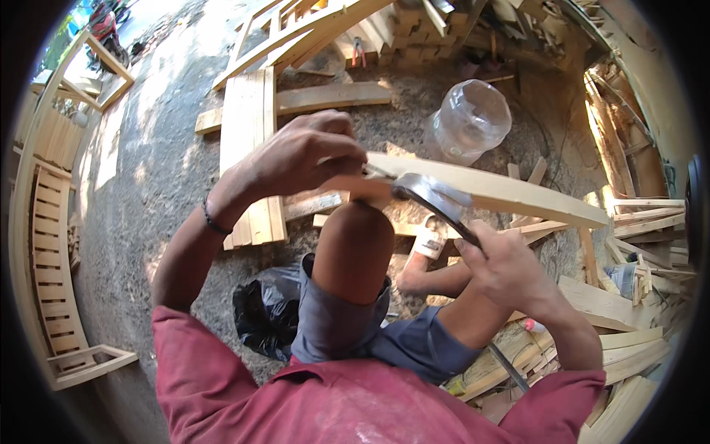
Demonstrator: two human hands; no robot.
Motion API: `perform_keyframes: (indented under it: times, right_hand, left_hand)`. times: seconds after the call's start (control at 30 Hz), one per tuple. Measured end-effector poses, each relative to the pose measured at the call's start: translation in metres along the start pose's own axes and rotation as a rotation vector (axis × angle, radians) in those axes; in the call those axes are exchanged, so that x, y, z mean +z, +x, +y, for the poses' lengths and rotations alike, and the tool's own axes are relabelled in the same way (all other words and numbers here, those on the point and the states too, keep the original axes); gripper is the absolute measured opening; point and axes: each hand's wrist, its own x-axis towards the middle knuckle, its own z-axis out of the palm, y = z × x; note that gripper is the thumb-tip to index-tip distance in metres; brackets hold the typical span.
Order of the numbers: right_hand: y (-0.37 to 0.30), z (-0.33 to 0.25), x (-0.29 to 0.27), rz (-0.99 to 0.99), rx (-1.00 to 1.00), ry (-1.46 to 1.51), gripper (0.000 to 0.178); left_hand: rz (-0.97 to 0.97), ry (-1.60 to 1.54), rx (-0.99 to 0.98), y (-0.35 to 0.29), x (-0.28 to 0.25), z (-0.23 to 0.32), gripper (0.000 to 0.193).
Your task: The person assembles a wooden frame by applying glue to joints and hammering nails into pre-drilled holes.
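Note:
A pale wooden plank (503, 191) lies across in front of me, its left end by my raised knee. In my right hand (503, 266) is a hammer (436, 200) with a dark handle; its shiny metal end is smeared by motion and hangs over the plank's left part. My left hand (318, 152) is beside the plank's left end, fingers curled and pinched together. Something thin and dark shows near those fingertips, too small to name.
A cut-open clear plastic jug (470, 122) stands beyond the plank. Wide boards (251, 148) lie to the left, near a black plastic bag (270, 311). Pliers (359, 52) are at the back. A slatted wooden frame (55, 259) stands far left; loose timber (629, 355) is piled at right.

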Motion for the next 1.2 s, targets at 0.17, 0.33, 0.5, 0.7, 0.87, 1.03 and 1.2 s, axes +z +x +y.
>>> perform_keyframes:
  times: [0.17, 0.33, 0.5, 0.7, 0.87, 1.03, 1.2]
  right_hand:
    - [-0.002, -0.020, -0.020, 0.276, 0.267, 0.628, 0.034]
    - [-0.044, 0.004, 0.006, 0.482, 0.227, 1.060, 0.033]
    - [-0.059, 0.020, 0.061, 0.478, 0.202, 1.394, 0.031]
    - [-0.103, 0.038, 0.106, 0.578, 0.352, 1.455, 0.032]
    - [-0.131, 0.043, 0.125, 0.674, 0.385, 1.494, 0.036]
    - [-0.158, 0.044, 0.145, 0.753, 0.296, 1.490, 0.039]
    - [-0.189, 0.059, 0.160, 1.093, 0.556, 1.278, 0.030]
  left_hand:
    - [0.014, 0.002, -0.005, -0.003, -0.002, 0.001, 0.012]
    - [-0.004, 0.069, 0.142, 0.015, 0.006, 0.026, 0.019]
    - [-0.049, 0.216, 0.152, 0.009, 0.021, 0.052, 0.028]
    - [-0.058, 0.183, 0.101, 0.043, 0.029, 0.067, 0.015]
    - [-0.062, 0.052, 0.042, 0.088, 0.053, 0.087, 0.008]
    - [-0.229, 0.012, -0.132, 0.124, 0.081, 0.058, 0.022]
    - [-0.572, -0.283, -0.511, 0.204, 0.132, 0.036, 0.057]
